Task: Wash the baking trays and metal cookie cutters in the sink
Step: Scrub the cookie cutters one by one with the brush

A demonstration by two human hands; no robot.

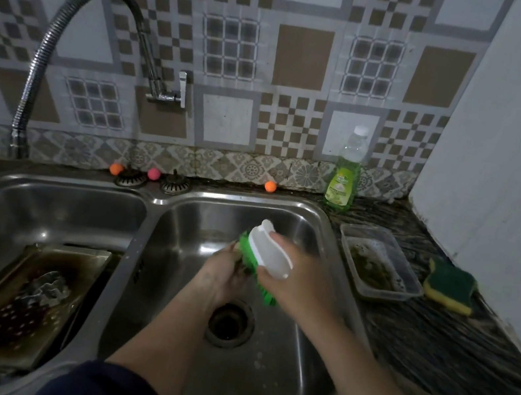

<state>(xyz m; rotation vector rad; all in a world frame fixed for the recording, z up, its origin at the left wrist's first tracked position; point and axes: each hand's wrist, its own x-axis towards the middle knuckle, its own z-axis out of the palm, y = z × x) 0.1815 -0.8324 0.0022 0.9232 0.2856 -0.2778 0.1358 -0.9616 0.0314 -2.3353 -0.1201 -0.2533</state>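
While a small item, probably a cutter though too hidden to tell, sits cupped in the left hand over the right basin, the tray lies in the left basin, browned and carrying more cutters, so most of the washing looks undone. The right hand is wrapped round the white back of the brush, green bristles pressed into the left palm just above the drain. Both forearms reach in from below, and tap, soap bottle and sponge stand apart on the surround.
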